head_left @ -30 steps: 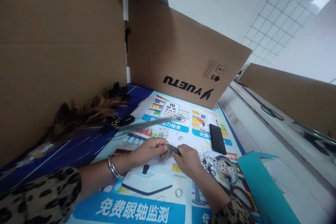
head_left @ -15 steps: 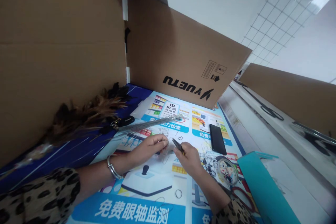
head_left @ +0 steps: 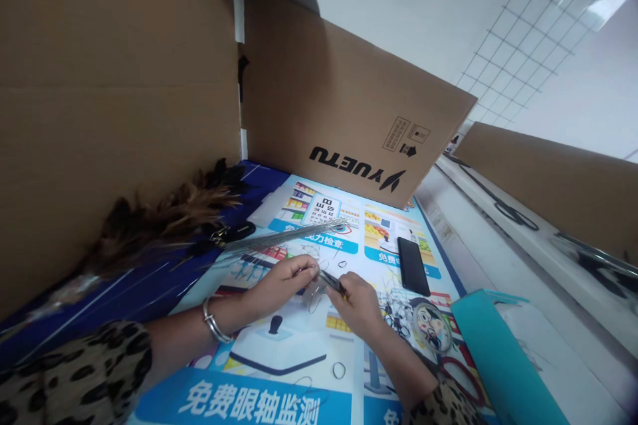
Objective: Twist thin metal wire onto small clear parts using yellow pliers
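Observation:
My left hand [head_left: 294,279] pinches a thin wire [head_left: 314,304], a loop of which hangs below the fingers. In my right hand [head_left: 356,305] is a pair of pliers [head_left: 333,282], its jaws pointing left and reaching the left fingertips. Whether the jaws grip the wire is too small to tell. Beyond the hands lies a bundle of straight thin wires [head_left: 299,232]. A small dark ring [head_left: 342,264] rests just above the pliers, and another ring [head_left: 339,370] lies nearer to me on the printed sheet [head_left: 279,358].
A black phone [head_left: 413,267] lies to the right. Near it are tangled black wire pieces [head_left: 396,312], a round cartoon-printed container [head_left: 431,325] and a teal box [head_left: 503,358]. Brown feathers [head_left: 169,212] and a dark key fob [head_left: 239,232] lie left. Cardboard panels [head_left: 349,93] stand behind.
The pliers have moved left and slightly down, so their tips now meet my left fingertips. My left hand has stayed nearly in place.

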Demonstrator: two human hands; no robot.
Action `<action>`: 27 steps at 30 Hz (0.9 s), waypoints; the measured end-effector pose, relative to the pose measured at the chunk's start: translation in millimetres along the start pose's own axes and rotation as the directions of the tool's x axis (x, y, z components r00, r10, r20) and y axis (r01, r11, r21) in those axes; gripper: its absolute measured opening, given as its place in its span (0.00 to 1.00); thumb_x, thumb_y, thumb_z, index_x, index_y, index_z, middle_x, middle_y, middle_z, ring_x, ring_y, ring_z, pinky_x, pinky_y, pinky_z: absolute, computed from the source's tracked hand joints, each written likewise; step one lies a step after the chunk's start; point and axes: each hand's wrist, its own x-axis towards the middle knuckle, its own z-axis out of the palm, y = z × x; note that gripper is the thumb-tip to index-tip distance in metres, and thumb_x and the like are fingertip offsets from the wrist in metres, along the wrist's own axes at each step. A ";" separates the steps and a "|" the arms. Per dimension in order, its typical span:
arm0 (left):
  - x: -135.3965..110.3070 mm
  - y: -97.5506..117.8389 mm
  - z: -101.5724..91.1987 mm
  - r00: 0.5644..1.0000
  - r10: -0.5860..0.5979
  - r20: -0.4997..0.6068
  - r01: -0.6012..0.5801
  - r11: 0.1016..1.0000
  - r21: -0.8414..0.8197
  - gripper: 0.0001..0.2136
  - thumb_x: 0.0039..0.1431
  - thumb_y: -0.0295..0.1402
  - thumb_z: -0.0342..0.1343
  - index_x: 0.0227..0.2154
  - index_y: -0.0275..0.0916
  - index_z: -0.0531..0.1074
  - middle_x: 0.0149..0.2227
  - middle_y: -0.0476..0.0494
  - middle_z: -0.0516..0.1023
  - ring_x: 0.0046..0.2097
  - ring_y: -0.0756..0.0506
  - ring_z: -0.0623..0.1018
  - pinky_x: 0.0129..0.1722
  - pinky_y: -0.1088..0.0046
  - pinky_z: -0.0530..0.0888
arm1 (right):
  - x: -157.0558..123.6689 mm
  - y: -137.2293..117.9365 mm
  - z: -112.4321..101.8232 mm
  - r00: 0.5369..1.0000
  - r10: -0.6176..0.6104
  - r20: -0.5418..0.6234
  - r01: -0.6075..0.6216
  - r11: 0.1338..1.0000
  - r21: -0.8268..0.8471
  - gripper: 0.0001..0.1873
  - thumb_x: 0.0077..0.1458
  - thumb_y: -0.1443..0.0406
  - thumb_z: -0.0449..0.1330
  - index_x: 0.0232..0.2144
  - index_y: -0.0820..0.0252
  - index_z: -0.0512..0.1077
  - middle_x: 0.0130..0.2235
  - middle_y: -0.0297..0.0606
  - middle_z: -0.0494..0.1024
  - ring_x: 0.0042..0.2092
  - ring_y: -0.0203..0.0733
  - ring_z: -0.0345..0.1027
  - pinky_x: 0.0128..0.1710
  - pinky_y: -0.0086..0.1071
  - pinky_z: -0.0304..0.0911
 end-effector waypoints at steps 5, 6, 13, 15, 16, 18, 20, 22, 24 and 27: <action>0.1 -2.9 -0.5 0.999 0.035 0.035 -0.036 0.999 0.040 0.10 0.59 0.34 0.44 0.28 0.35 0.66 0.25 0.50 0.66 0.29 0.50 0.66 0.30 0.76 0.64 | -0.2 0.1 -0.3 1.000 -0.022 0.012 0.022 0.999 -0.024 0.16 0.56 0.56 0.50 0.23 0.60 0.62 0.27 0.32 0.65 0.30 0.33 0.59 0.29 0.24 0.48; 0.0 -3.3 -0.6 0.999 0.034 0.033 -0.036 0.998 0.044 0.10 0.59 0.34 0.44 0.28 0.36 0.66 0.25 0.50 0.66 0.29 0.50 0.66 0.30 0.76 0.64 | -0.2 0.2 -0.2 1.000 -0.027 0.014 0.027 0.999 -0.027 0.16 0.56 0.56 0.50 0.23 0.60 0.62 0.27 0.32 0.65 0.30 0.33 0.59 0.29 0.24 0.48; -0.7 -5.2 0.1 0.999 0.013 0.033 -0.014 0.999 0.028 0.10 0.59 0.35 0.44 0.28 0.36 0.66 0.25 0.50 0.66 0.29 0.50 0.67 0.29 0.76 0.64 | -0.1 -0.5 -0.1 0.999 -0.036 0.027 0.037 0.998 -0.058 0.16 0.57 0.55 0.49 0.24 0.59 0.63 0.27 0.32 0.66 0.30 0.33 0.60 0.28 0.25 0.48; -0.7 -4.5 0.2 0.999 0.014 0.040 -0.015 1.000 0.016 0.11 0.59 0.36 0.44 0.28 0.35 0.66 0.25 0.50 0.67 0.29 0.50 0.67 0.29 0.76 0.65 | 0.2 -1.0 -0.8 0.999 -0.032 0.036 0.034 0.997 -0.071 0.17 0.57 0.55 0.48 0.24 0.59 0.63 0.27 0.32 0.67 0.30 0.33 0.60 0.27 0.25 0.47; -0.7 -4.0 0.2 0.999 0.017 0.045 -0.017 1.000 0.013 0.11 0.59 0.36 0.44 0.28 0.35 0.66 0.25 0.50 0.67 0.29 0.50 0.67 0.29 0.76 0.65 | 0.3 -1.3 -1.3 0.999 -0.031 0.042 0.034 0.996 -0.077 0.17 0.57 0.55 0.48 0.24 0.59 0.63 0.27 0.32 0.67 0.29 0.33 0.60 0.27 0.25 0.46; -0.8 -2.8 0.0 0.999 0.018 0.050 -0.019 1.000 0.011 0.11 0.59 0.36 0.43 0.28 0.35 0.66 0.24 0.49 0.67 0.28 0.50 0.67 0.29 0.76 0.65 | 0.5 -1.8 -2.2 0.998 -0.030 0.048 0.034 0.996 -0.086 0.17 0.57 0.55 0.48 0.24 0.59 0.63 0.26 0.31 0.67 0.29 0.33 0.59 0.27 0.25 0.46; -1.0 -1.6 -0.1 0.999 0.014 0.051 -0.015 1.000 0.011 0.11 0.60 0.36 0.43 0.27 0.35 0.66 0.24 0.50 0.67 0.28 0.50 0.67 0.29 0.76 0.65 | 0.6 -2.0 -2.8 0.998 -0.030 0.052 0.035 0.995 -0.092 0.17 0.57 0.55 0.48 0.24 0.59 0.63 0.26 0.31 0.67 0.29 0.32 0.59 0.27 0.26 0.45; -1.3 -0.3 0.0 0.999 0.009 0.050 -0.009 1.000 0.003 0.11 0.59 0.35 0.44 0.27 0.35 0.65 0.24 0.50 0.67 0.28 0.50 0.67 0.29 0.76 0.65 | 0.7 -2.0 -2.8 0.998 -0.032 0.057 0.037 0.995 -0.095 0.17 0.57 0.55 0.48 0.24 0.59 0.63 0.26 0.31 0.67 0.28 0.32 0.59 0.26 0.26 0.45; -1.5 0.5 0.2 0.999 0.005 0.049 -0.004 1.000 -0.015 0.11 0.60 0.35 0.44 0.27 0.35 0.65 0.24 0.50 0.67 0.28 0.50 0.67 0.29 0.76 0.65 | 0.7 -1.8 -2.7 0.997 -0.029 0.066 0.035 0.995 -0.097 0.17 0.57 0.55 0.48 0.24 0.59 0.63 0.26 0.31 0.67 0.28 0.32 0.59 0.26 0.26 0.45; -1.3 -0.5 0.7 0.999 -0.006 0.052 0.007 0.999 -0.037 0.11 0.59 0.35 0.44 0.27 0.35 0.65 0.24 0.50 0.67 0.28 0.51 0.67 0.29 0.76 0.65 | 0.9 -1.7 -3.0 0.997 -0.024 0.075 0.031 0.995 -0.094 0.16 0.57 0.55 0.48 0.24 0.59 0.64 0.26 0.31 0.67 0.28 0.33 0.59 0.26 0.26 0.45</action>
